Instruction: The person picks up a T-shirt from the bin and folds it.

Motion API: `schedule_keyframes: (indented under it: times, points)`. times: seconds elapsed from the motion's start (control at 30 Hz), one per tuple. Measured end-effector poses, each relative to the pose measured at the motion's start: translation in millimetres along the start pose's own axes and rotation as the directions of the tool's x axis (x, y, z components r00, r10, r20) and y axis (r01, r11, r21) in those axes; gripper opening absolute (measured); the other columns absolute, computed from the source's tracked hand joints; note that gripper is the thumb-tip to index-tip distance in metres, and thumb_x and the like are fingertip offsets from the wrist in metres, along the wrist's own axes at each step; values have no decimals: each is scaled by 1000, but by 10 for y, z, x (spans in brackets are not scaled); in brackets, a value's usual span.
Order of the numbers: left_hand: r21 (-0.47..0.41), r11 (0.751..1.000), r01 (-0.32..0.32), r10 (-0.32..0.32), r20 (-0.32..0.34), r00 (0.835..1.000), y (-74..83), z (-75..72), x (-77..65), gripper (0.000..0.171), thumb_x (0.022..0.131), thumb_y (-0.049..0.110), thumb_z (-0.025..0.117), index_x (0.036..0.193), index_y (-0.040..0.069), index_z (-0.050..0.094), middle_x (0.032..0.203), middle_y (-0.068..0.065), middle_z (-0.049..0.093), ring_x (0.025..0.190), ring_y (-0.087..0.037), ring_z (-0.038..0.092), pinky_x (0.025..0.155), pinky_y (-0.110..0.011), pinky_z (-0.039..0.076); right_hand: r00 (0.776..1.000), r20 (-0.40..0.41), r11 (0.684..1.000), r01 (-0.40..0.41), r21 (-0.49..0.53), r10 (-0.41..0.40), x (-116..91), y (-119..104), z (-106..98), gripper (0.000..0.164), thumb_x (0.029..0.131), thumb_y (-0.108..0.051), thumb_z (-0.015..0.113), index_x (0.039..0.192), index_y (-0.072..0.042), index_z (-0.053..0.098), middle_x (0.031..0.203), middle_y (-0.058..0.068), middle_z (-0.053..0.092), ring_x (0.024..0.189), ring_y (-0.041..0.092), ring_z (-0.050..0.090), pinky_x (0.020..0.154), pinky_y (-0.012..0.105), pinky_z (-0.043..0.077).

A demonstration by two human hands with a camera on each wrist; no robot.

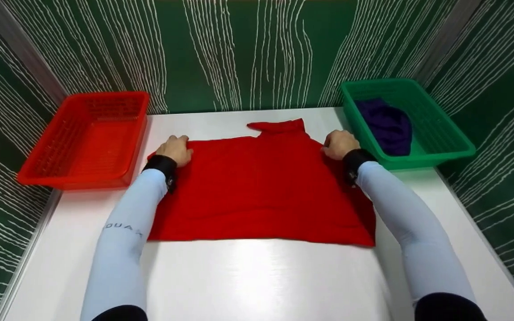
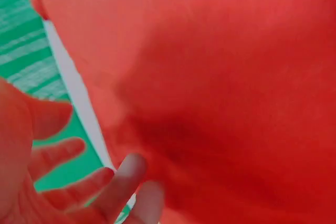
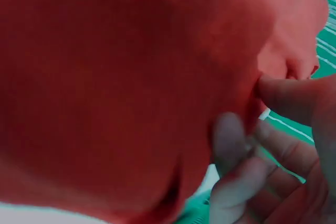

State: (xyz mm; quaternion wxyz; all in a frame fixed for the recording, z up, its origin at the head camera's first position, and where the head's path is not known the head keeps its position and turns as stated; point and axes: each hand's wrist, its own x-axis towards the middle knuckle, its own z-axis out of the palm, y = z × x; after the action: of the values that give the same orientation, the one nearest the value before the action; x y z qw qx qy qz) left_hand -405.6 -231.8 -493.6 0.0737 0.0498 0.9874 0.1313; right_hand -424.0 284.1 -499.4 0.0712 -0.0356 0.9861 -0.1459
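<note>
A red shirt (image 1: 257,187) lies spread on the table in the head view, its collar (image 1: 283,126) pointing toward the back wall. At its upper left corner is my left hand (image 1: 176,150). The left wrist view shows that hand's fingers (image 2: 131,166) loosely spread, with fingertips at the shirt's edge and the thumb apart from the cloth. On the opposite side my right hand (image 1: 341,144) pinches the shirt's upper right edge. In the right wrist view its thumb (image 3: 283,95) presses the red cloth (image 3: 115,93) with curled fingers close by.
A red plastic basket (image 1: 78,182) stands at the back left of the white table (image 1: 257,281). At the back right is a green basket (image 1: 435,159) with a purple cloth (image 1: 386,127) inside. Green walls (image 1: 328,44) with white lines enclose the back and sides.
</note>
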Motion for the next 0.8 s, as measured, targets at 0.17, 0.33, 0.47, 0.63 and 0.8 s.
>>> schedule_keyframes:
  times: [0.17, 0.33, 0.47, 0.63, 0.8]
  points:
    - [106, 994, 19, -31, 113, 993, -2, 20, 77, 67, 110, 35, 52, 165, 1, 38, 154, -39, 46, 138, -56, 54, 117, -66, 46, 991, -125, 992, -68, -110, 54, -14, -44, -24, 28, 93, -16, 64, 105, 6, 75, 114, 34, 73, 108, 53, 71, 91, 70, 59]
    - [107, 993, 45, -61, 158, 986, 13, -23, 114, 76, 109, 40, 51, 168, -1, 29, 159, -37, 42, 140, -53, 51, 120, -68, 43, 982, -187, 962, -81, -261, 32, -30, -166, -57, 23, 91, -11, 62, 97, 8, 73, 101, 33, 75, 94, 50, 74, 82, 65, 63]
    - [90, 995, 35, -51, 183, 982, 26, -18, 185, 81, 104, 38, 52, 170, 1, 24, 162, -35, 41, 142, -51, 50, 121, -67, 42, 973, -222, 973, 2, -232, -55, 28, -289, -46, 22, 93, -18, 65, 89, 3, 72, 95, 28, 75, 91, 48, 73, 80, 65, 62]
    - [107, 994, 14, -34, 195, 980, 38, 7, 277, 83, 96, 31, 52, 170, 2, 28, 161, -34, 43, 143, -52, 51, 119, -67, 44, 933, -234, 961, 257, -100, -274, 216, -536, 54, 22, 96, -21, 65, 97, 0, 72, 111, 25, 72, 106, 50, 69, 89, 64, 59]
    - [123, 992, -2, -22, 190, 982, 70, 11, 340, 83, 91, 27, 54, 168, 3, 33, 156, -37, 44, 129, -53, 59, 112, -67, 50, 908, -131, 918, 394, -54, -398, 396, -764, 159, 32, 96, -19, 61, 117, -1, 76, 156, 29, 55, 141, 57, 49, 114, 66, 48]
